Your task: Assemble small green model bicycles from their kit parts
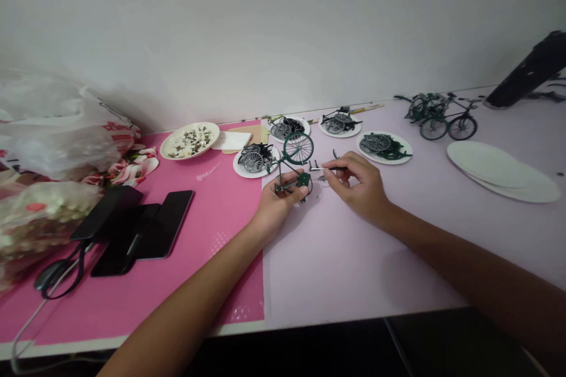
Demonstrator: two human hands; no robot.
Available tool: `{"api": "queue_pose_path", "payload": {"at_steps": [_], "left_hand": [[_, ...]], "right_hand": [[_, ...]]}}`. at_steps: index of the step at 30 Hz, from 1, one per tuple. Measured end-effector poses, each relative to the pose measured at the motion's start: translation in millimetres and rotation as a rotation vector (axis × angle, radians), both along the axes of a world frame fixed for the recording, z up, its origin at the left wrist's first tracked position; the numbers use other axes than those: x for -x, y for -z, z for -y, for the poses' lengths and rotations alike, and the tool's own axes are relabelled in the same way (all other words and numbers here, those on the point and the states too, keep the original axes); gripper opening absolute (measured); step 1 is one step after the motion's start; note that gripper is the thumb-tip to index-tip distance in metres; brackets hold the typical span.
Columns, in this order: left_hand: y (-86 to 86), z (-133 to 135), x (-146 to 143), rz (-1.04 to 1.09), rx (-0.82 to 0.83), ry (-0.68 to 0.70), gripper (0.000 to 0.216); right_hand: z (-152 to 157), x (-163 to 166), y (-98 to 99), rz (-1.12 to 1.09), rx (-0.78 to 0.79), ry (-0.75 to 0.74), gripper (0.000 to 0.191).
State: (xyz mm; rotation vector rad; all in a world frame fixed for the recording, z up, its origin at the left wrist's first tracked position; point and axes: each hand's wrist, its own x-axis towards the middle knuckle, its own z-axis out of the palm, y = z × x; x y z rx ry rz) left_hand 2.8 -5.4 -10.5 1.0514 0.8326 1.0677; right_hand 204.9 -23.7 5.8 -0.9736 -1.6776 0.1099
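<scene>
My left hand (279, 203) is closed on a green miniature bicycle frame (285, 175), which has one spoked wheel (298, 148) at its upper end. My right hand (357, 184) pinches a thin tool with a dark handle and a slim metal shaft, perhaps a small screwdriver (325, 169). The tool points left toward the bicycle frame; I cannot tell whether its tip touches anything. A few tiny dark parts lie on the table beside the tool.
White plates with loose bicycle parts (253, 159) (384, 147) stand behind my hands. Miniature bicycles (446, 118) and flat white plates (499, 171) are at the right. On the left are phones (164, 225), a black box (108, 215), plastic bags (57, 123) and a bowl (165, 147) of small pieces.
</scene>
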Motion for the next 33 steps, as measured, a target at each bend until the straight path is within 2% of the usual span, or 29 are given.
{"api": "queue_pose_path", "payload": {"at_steps": [14, 26, 29, 33], "left_hand": [[-10.2, 5.6, -4.6, -0.169, -0.174, -0.143, 0.054], [-10.2, 9.1, -5.5, -0.219, -0.228, -0.138, 0.039], [-10.0, 9.6, -6.3, -0.238, -0.24, -0.152, 0.036], [-9.7, 8.6, -7.1, -0.259, -0.241, -0.189, 0.033]], "right_hand": [[1.7, -1.0, 1.4, 0.19, -0.091, -0.081, 0.012], [0.4, -2.0, 3.1, 0.213, -0.058, -0.078, 0.012], [-0.6, -2.9, 2.2, 0.297, -0.109, -0.086, 0.014], [0.7, -1.2, -3.7, 0.561, -0.19, -0.03, 0.015]]}}
